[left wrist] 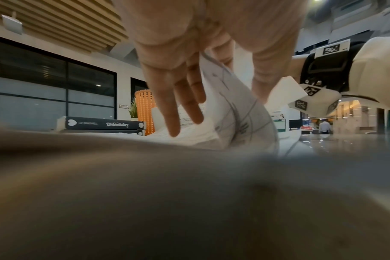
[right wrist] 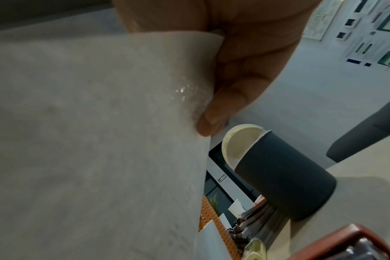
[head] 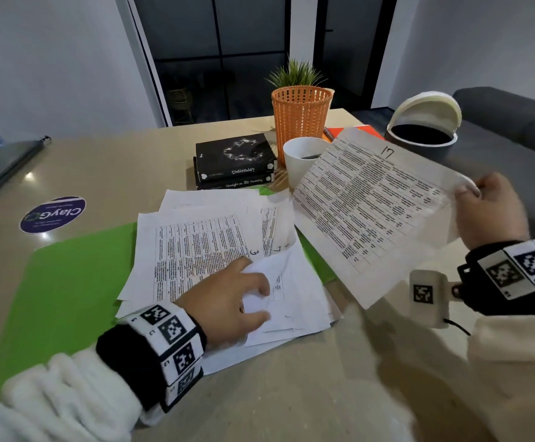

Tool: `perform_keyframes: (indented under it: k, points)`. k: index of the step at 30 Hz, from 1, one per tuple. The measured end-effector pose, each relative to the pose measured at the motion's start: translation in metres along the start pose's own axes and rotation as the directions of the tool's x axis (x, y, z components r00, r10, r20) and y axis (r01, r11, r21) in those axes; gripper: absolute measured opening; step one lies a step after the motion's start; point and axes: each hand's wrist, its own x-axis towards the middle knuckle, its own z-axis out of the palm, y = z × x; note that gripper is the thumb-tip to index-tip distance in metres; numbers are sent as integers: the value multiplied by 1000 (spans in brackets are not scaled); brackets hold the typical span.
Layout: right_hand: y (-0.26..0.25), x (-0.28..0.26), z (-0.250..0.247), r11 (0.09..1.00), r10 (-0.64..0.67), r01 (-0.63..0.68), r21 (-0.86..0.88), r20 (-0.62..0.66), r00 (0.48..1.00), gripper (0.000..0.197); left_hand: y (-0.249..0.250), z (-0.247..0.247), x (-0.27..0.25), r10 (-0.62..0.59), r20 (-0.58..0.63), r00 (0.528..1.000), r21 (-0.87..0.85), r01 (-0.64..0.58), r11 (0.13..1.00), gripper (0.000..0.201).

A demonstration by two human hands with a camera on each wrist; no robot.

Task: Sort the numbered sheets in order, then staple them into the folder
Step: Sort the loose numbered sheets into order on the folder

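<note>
A green folder (head: 62,282) lies open on the beige table with a loose pile of printed sheets (head: 196,247) on it. The top sheet bears a handwritten 3, and a sheet under it shows a 7. My left hand (head: 264,303) rests on the pile's near right part and pinches the lifted corner of a sheet (left wrist: 238,112) between thumb and fingers (left wrist: 174,98). My right hand (head: 473,191) holds a sheet marked 17 (head: 368,205) in the air right of the pile, pinching its right edge. In the right wrist view, the thumb (right wrist: 245,79) presses on that sheet (right wrist: 100,123).
Behind the pile stand two black books (head: 234,161), a white cup (head: 304,161) and an orange basket with a plant (head: 301,119). A grey bin with a white lid (head: 422,135) sits at the far right beside an orange notebook (head: 352,130). A laptop (head: 1,167) lies far left.
</note>
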Motion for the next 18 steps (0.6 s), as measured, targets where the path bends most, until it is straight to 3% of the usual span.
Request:
perform_keyframes:
  k: [6,18]
  points:
    - [10,-3,0,999,33,-34,24,18,999,23,12,5,5,-10,185,983,233,-34,972,30]
    - [6,-19,8,997,7,-13,82,71,997,17,11,15,12,47,151,987,345,-97,933,28]
